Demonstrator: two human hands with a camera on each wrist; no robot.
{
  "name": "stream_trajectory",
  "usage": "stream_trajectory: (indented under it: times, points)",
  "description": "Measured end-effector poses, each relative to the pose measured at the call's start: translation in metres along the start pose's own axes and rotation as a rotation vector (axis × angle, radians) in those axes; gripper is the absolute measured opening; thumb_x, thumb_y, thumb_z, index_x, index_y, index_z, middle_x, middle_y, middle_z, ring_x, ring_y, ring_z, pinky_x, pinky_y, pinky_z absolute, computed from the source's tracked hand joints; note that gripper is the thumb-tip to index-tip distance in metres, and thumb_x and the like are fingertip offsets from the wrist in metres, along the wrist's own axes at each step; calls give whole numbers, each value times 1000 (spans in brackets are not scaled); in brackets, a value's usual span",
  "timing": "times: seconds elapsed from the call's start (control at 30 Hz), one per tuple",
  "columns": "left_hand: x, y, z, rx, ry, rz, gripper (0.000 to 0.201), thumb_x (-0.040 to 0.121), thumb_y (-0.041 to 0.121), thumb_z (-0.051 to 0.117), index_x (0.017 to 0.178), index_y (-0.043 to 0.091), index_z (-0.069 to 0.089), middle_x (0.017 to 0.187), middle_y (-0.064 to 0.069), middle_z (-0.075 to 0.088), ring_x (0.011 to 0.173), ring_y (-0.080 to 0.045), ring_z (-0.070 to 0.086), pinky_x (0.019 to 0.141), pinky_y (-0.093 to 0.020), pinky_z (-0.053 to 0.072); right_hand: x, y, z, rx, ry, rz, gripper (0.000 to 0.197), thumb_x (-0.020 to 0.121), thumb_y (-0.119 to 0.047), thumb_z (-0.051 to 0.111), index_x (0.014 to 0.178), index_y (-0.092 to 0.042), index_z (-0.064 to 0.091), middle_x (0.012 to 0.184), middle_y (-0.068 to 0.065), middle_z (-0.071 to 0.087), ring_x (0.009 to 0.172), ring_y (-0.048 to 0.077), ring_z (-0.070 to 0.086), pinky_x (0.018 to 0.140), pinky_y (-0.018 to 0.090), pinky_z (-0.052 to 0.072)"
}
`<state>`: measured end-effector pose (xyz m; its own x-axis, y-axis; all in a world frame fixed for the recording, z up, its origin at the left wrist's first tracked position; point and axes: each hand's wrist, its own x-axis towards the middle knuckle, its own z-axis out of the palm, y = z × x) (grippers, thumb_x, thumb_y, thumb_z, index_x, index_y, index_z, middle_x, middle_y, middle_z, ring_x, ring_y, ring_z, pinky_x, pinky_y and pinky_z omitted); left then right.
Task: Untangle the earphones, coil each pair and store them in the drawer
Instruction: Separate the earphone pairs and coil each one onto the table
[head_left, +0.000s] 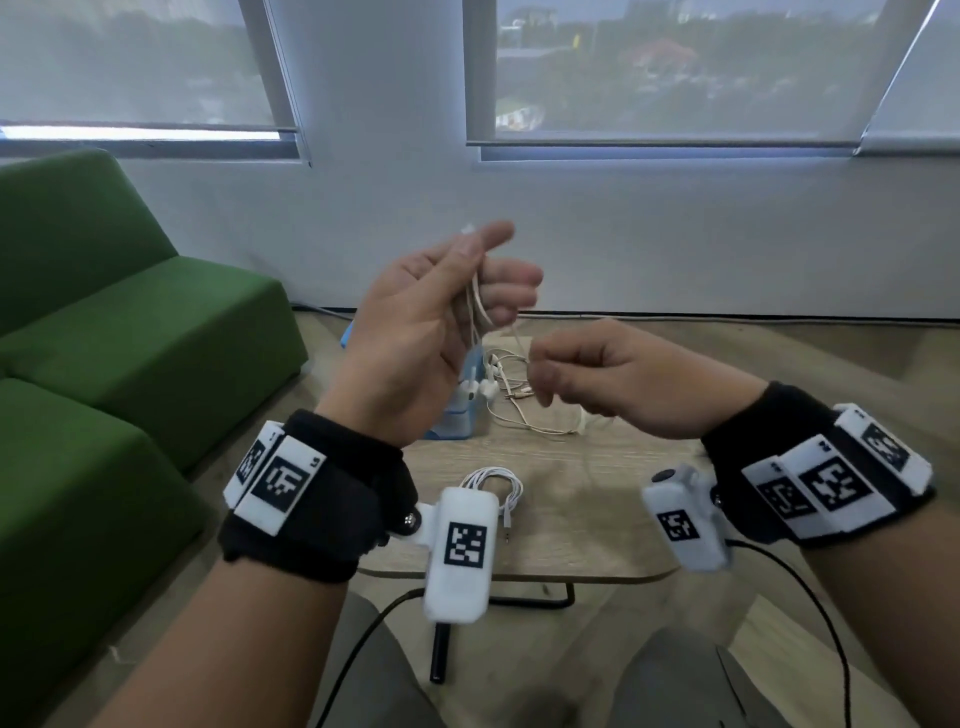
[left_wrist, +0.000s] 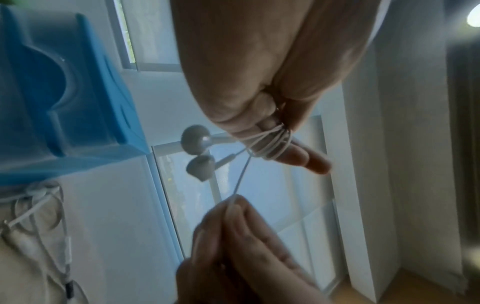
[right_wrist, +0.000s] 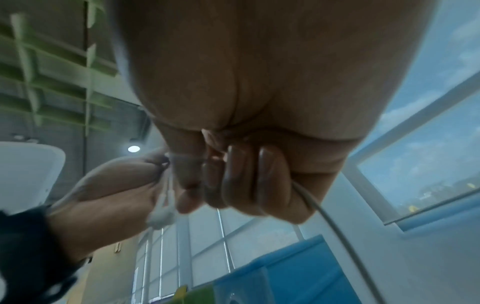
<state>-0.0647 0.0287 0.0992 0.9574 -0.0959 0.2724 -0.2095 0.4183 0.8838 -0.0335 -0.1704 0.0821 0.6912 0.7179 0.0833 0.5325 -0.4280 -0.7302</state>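
Observation:
My left hand (head_left: 457, 291) is raised palm-up above the table, with a white earphone cord (left_wrist: 270, 144) wound in several loops round its fingers. Two white earbuds (left_wrist: 197, 152) hang below the palm. My right hand (head_left: 566, 374) is just right of it and lower, pinching the free end of the same cord (left_wrist: 241, 179) between thumb and fingers; the strand runs taut to the loops. The blue drawer unit (head_left: 457, 410) stands on the table behind my left wrist, mostly hidden. A coiled white pair (head_left: 493, 483) lies at the table's near side.
A loose beige-white earphone tangle (head_left: 524, 395) lies on the wooden table (head_left: 582, 519) beside the drawer unit. A green sofa (head_left: 104, 338) fills the left. A white wall and windows are behind. Black wrist-camera cables hang by my knees.

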Motion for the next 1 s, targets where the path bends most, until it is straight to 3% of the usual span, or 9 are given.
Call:
stream_trajectory:
  times: [0.1,0.3,0.47,0.53,0.6,0.67,0.77,0.9,1.0]
  points:
    - [5,-8,0,107,82,61,26,112,9,39,134,1,51,94,-9,80,85,-16,78,76,-23,59,-3,-17,-7,-74,-43,-72,25,104,-9,55,84,0,65,59,-19,50,58,-1,45,59,9,35]
    - [2,-12,3,588,-113,6,30,111,15,45,103,2,70,59,-3,62,50,-12,46,61,-27,45,2,-27,-45,-158,255,-171,23,102,-11,58,84,-2,68,57,-13,47,55,0,40,58,13,32]
    - [-3,-3,1,366,-251,-99,36,109,12,40,109,-10,70,51,3,31,49,-11,23,51,-25,18,4,1,-38,-26,332,-85,23,103,-21,57,88,-4,65,62,-6,46,55,8,36,53,21,32]
    - [-4,2,2,191,-230,-62,36,109,12,38,119,-9,65,52,2,44,47,-11,29,50,-23,23,3,9,-26,54,285,-40,26,102,-24,55,94,-1,66,67,4,44,55,9,35,52,21,31]
    - [-2,3,3,87,-164,-12,35,110,12,37,131,-7,58,65,1,66,51,-9,53,56,-18,41,0,10,-13,62,199,-22,25,104,-19,54,91,0,64,64,-9,46,55,2,36,54,14,32]
    - [1,1,4,58,-81,21,34,110,9,39,139,-4,51,90,-7,79,76,-12,75,72,-20,56,-3,4,-2,20,95,-27,22,105,-10,54,90,3,65,62,-17,50,56,0,43,58,10,35]
    - [5,-9,3,245,14,84,32,111,5,40,142,2,43,109,-13,78,101,-18,77,89,-27,60,-5,-12,-1,-41,-7,-60,20,104,-8,56,89,-2,69,63,-14,50,59,1,43,61,13,34]
    - [-1,-25,0,603,-73,73,21,111,8,40,126,5,55,88,-9,76,71,-18,71,83,-41,60,-5,-22,-28,-157,160,-81,21,98,-21,61,82,-14,71,57,-8,51,55,3,41,58,23,34]
    - [-6,-26,1,729,-161,19,33,112,17,42,107,-5,66,66,-10,61,56,-15,48,63,-29,43,-4,-16,-39,-243,257,-67,22,93,-37,57,83,-23,72,69,12,62,66,30,55,65,42,45]
